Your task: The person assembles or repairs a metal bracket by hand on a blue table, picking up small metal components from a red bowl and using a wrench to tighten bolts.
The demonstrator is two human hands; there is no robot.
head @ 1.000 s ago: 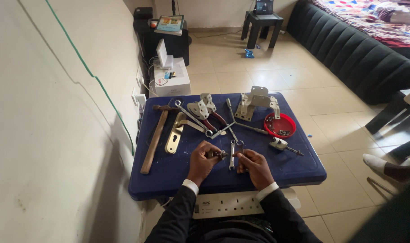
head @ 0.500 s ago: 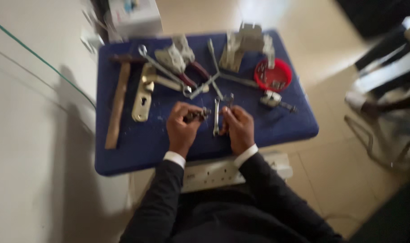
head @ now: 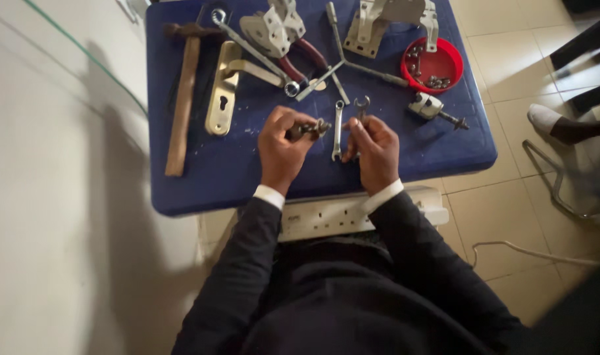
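Note:
My left hand (head: pixel 283 148) is closed around a small dark metal fitting (head: pixel 311 129), held just above the blue table top (head: pixel 445 148). My right hand (head: pixel 374 148) grips a small open-ended spanner (head: pixel 361 107) whose jaw sticks up past my fingers. A second small spanner (head: pixel 338 130) lies flat on the table between the two hands. Both hands sit near the table's front edge.
On the table lie a wooden-handled hammer (head: pixel 181 98), a brass door handle plate (head: pixel 222 87), red-handled pliers (head: pixel 300 59), metal brackets (head: pixel 392 16), a red bowl of small screws (head: pixel 435 64) and a lock cylinder (head: pixel 431 107). A white power strip (head: pixel 339 213) sits below. Another person's socked foot (head: pixel 547 118) is at right.
The camera has tilted down and closer to the table. My hands stay at the front edge, still holding the fitting and the spanner, a little further apart.

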